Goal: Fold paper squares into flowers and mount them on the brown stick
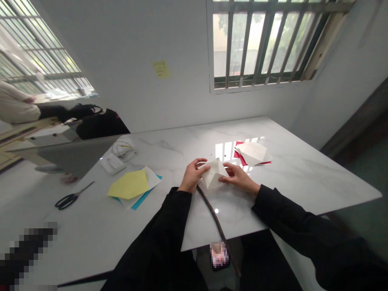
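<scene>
A small folded white paper [213, 174] with creased, pointed flaps is held up over the tabletop between my two hands. My left hand [193, 174] grips its left edge, thumb across the front. On the right edge, the thumb and fingers of my right hand [239, 178] pinch the paper. A thin brown stick [214, 216] runs from below the paper past the table's front edge; its upper end is near my left hand, and I cannot tell whether they touch. Beyond my right hand lie white and red sheets [254, 153] in a loose stack.
Yellow paper [130, 184] lies over white and blue sheets at left. Black-handled scissors [67, 201], a white box [112, 163] and a coiled cable [123, 150] are on the marble-patterned table [291, 161]. A seated person [15, 101] is at far left. A barred window [263, 44] is ahead.
</scene>
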Available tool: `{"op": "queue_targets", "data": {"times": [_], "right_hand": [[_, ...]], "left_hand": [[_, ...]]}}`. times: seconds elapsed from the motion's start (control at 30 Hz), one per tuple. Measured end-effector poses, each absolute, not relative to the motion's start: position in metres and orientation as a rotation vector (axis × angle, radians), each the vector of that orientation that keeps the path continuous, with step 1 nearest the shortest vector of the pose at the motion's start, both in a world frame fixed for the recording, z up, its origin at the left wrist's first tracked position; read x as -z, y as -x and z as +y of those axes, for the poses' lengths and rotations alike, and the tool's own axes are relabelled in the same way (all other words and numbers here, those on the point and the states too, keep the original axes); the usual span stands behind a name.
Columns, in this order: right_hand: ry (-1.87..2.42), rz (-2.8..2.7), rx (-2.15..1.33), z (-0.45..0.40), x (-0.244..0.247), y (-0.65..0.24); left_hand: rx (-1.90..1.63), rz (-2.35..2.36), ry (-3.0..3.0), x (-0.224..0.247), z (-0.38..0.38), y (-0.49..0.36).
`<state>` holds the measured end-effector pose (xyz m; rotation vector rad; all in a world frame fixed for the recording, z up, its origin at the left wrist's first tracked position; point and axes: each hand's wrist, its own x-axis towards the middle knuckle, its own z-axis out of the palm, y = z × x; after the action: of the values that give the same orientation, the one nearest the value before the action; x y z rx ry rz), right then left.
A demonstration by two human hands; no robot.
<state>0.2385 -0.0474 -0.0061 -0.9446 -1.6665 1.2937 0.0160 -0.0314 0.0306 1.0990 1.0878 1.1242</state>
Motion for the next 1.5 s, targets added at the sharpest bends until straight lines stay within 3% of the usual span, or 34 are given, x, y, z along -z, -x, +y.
{"op": "queue_targets", "data": {"times": [0.2, 0.4, 0.6, 1.03, 1.5], "right_hand": [[1.004, -1.587, -1.336, -0.021, 0.004, -0.211], [0.994, -1.568, -1.389, -0.013, -0.003, -0.214], [0.847, -1.391, -1.671, -0.012, 0.003, -0.219], [0.941, -1.411, -1.443, -0.011, 0.008, -0.217], [0.964, -1.485, -1.438, -0.017, 0.001, -0.216]], "left_hand": [[-1.182, 0.972, -1.009, -0.031, -0.03, -0.015], [-1.217, 1.148, -1.105, -0.018, -0.024, -0.009], [-1.226, 1.18, -1.112, -0.015, -0.022, -0.008], [-1.12, 1.015, -1.094, -0.026, -0.03, -0.016], [-1.215, 1.12, -1.192, -0.015, -0.023, -0.011]]}}
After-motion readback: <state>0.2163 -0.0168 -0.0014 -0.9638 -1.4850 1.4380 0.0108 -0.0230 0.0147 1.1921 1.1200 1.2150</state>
